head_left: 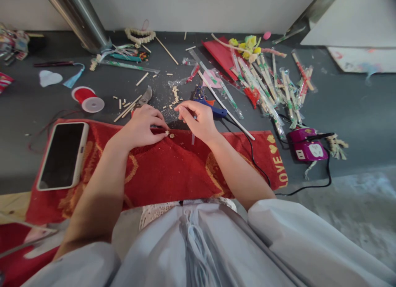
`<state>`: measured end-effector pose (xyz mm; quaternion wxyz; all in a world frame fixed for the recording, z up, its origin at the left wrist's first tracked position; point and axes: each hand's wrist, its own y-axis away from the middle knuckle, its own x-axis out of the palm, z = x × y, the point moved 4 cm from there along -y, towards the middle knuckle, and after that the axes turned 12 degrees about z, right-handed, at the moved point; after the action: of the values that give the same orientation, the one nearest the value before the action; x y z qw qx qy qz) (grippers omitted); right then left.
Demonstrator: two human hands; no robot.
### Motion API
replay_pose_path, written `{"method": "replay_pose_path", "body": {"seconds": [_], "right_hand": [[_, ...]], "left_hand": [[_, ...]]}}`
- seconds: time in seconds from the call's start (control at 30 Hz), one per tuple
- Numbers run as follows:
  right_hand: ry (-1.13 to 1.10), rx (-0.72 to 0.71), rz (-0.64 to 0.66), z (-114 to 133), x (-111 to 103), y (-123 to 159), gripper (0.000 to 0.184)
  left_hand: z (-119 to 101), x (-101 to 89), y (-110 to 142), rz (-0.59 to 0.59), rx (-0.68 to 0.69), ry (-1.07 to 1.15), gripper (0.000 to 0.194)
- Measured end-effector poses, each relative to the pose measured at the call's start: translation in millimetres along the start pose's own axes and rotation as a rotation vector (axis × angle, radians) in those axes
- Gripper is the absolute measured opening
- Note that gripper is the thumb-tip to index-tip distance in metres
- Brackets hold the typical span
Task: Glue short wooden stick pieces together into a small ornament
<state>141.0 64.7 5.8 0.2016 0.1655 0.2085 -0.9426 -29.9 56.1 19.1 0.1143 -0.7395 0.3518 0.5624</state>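
My left hand (142, 126) rests on the red cloth (167, 171), fingers curled down and pinched at small pale wood pieces (169, 134) lying on the cloth's far edge. My right hand (198, 119) hovers just right of it, fingers bent with thumb and forefinger pinched together; what they hold is too small to name. A blue glue gun (213, 109) lies right behind the right hand. Cutting pliers (142, 99) and cut wooden sticks (126, 109) lie just beyond the left hand.
A phone (63, 155) lies on the cloth's left end. A red ribbon spool (88, 99) stands behind it. Several wrapped chopsticks (272, 88) are piled at the right, with a purple power adapter (306, 144) and black cable. A metal post (80, 18) rises at the back left.
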Motion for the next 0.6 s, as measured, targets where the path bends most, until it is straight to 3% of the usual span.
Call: {"method": "replay_pose_path", "body": {"seconds": [0.2,0.6], "right_hand": [[0.013,0.022,0.013,0.1,-0.6,-0.4,0.042],[0.038,0.021,0.007,-0.4,-2.1,-0.1,0.039]], "left_hand": [[3.0,2.4,-0.2,-0.072,0.011,0.019,0.028],[2.8,0.1,1.9,-0.101,0.000,-0.005,0.028]]}}
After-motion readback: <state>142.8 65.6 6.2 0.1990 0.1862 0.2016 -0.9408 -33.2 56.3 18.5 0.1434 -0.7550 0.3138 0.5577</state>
